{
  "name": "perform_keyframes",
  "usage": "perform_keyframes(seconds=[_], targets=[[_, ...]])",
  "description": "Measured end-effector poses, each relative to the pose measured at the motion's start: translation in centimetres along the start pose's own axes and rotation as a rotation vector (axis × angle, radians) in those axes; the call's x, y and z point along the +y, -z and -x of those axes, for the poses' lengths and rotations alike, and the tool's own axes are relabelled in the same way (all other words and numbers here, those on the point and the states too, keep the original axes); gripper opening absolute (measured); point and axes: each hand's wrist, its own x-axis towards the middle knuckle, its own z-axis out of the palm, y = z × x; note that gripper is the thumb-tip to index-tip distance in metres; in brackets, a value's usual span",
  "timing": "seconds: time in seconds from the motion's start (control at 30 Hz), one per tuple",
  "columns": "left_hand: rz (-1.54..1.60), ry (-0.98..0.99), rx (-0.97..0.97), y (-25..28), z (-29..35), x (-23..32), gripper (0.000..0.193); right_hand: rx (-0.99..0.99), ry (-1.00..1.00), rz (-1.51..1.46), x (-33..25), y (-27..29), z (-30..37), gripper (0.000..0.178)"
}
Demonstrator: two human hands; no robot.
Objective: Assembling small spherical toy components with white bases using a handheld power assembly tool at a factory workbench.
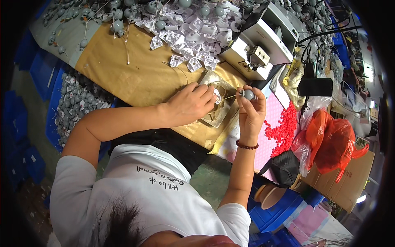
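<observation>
My right hand (252, 110) pinches a small grey ball-shaped part (249, 94) between thumb and fingers, held up just right of a square metal plate (212, 118). From this part a thin cord (229, 97) runs left toward my other hand. My left hand (190, 103) is closed over the plate, fingers bent. At its fingertips shows a small white plastic piece (217, 96), partly covered by the fingers. A ring-shaped form lies on the plate around that spot. Brown paper (135, 84) covers the table under the plate.
White plastic pieces (193, 31) lie heaped beyond my hands. A white boxy machine (257, 47) stands at the far right of the plate. Small red parts (284, 129) cover a pink sheet. A red plastic bag (335, 142) sits farther right; a blue bin (51, 119) of grey balls stands left.
</observation>
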Motion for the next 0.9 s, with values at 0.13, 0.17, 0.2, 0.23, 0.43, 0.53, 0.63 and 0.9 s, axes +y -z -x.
perform_keyframes(seconds=[0.13,0.17,0.2,0.23,0.43,0.53,0.63,0.9], targets=[[0.012,-0.016,0.011,-0.1,0.0,-0.2,0.03,-0.132,-0.239,-0.169,-0.6,-0.4,-0.5,0.035],[0.023,-0.02,0.006,-0.1,-0.1,-0.3,0.03,-0.159,-0.283,-0.072,-0.6,-0.3,-0.6,0.033],[0.06,-0.024,0.013,-0.1,-0.1,-0.5,0.029,-0.189,-0.328,0.025,-0.5,-0.3,-0.6,0.03],[0.097,-0.028,0.02,-0.1,0.0,-0.8,0.028,-0.218,-0.372,0.122,-0.5,-0.3,-0.7,0.027],[0.32,0.014,0.107,0.1,-0.3,-1.7,0.027,-0.116,0.153,1.111,1.0,-2.5,0.0,0.032],[0.397,0.088,0.068,0.1,-0.7,-1.8,0.029,-0.088,0.353,1.261,2.3,-2.5,0.3,0.034],[0.446,0.207,0.109,0.1,-2.0,-1.2,0.033,-0.024,0.333,1.297,2.5,-2.8,0.7,0.04],[0.433,0.245,0.022,-0.1,-2.8,-0.9,0.037,0.411,0.566,0.994,0.0,3.3,-7.4,0.041]])
